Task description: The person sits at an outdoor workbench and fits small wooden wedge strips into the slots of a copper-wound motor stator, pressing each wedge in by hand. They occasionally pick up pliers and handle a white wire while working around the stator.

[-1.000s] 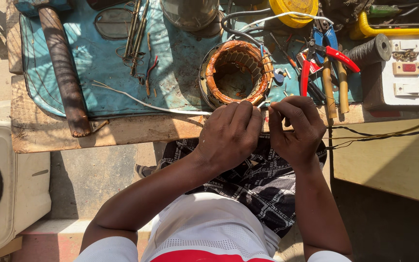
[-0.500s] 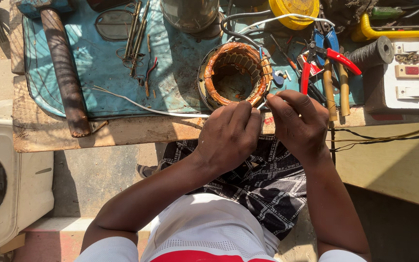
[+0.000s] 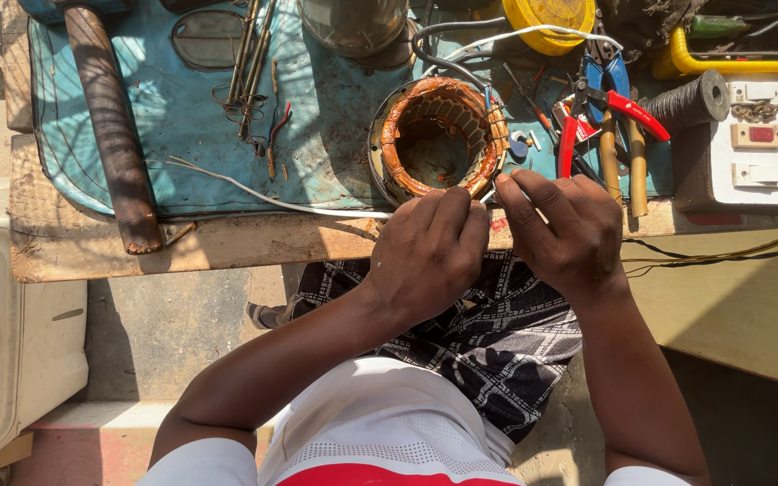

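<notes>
Sunlit wooden bench [image 3: 92,247] — concrete floor [image 3: 173,333]

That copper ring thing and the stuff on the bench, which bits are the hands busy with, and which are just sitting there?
Busy with:
left hand and right hand, fingertips pinched together at the rim of the copper-wound ring
white wire, running toward the hands

Just sitting there:
red-handled pliers
dark pipe
yellow reel
white socket board
</notes>
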Demonstrator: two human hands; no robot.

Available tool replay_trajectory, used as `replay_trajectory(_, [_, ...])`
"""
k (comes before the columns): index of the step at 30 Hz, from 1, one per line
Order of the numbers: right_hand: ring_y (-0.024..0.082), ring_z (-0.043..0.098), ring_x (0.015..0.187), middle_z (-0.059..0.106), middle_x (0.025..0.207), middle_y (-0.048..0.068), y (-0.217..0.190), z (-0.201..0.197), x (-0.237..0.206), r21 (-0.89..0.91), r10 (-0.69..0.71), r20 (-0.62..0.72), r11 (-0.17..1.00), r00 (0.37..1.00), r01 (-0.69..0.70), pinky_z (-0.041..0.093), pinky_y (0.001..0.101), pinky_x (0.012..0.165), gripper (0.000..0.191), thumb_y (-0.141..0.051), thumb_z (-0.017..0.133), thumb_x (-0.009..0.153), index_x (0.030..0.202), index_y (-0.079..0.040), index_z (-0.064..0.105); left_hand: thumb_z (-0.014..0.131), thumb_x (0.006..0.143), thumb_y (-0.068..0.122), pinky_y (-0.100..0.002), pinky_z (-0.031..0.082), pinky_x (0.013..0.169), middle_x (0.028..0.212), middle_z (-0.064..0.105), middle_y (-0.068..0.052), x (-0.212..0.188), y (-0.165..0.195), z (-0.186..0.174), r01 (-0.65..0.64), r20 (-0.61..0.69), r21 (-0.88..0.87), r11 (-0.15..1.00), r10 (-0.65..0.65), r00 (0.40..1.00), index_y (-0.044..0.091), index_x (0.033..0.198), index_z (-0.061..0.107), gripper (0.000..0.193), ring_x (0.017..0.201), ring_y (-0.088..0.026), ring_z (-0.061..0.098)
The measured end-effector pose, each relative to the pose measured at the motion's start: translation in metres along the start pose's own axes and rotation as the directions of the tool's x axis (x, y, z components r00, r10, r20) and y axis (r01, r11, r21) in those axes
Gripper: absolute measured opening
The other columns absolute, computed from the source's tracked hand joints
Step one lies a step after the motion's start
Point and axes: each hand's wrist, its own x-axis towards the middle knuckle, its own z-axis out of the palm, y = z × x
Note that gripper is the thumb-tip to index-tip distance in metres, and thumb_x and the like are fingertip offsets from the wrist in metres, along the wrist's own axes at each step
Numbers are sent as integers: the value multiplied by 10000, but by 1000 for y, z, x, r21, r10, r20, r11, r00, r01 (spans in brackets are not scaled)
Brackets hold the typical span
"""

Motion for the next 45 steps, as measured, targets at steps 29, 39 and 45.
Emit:
replay_trajectory(29, [108,608,696,622,928,93,-20,-6,-11,727,656,329,283,679,-626,443,232,528,236,-88,695,950,1118,39,589,657,857,78,-375,523,717,940,567,-113,1,3,3,-18,-43,-56,998,16,999,-60,1044,650,232,868,-243,622])
replay_trajectory(39, [232,691,876,678,1160,75,-7,-5,-5,-149,38,24,988,999,-34,549,367,758,218,-62,786,1010,1200,-22,686,640,869,79,-390,531,764,960,554,-112,1,1,4,-24,-44,-59,998,21,999,-36,1017,638,187,899,-251,615])
replay_trajectory(45, [233,680,837,692,1117,76,-8,-8,-3,-171,3,81,985,997,11,536,370,725,201,-44,736,957,1150,-12,689,642,859,89,-401,538,784,966,549,-115,0,3,5,-8,-50,-105,994,3,999,-33,1004,633,190,915,-261,613])
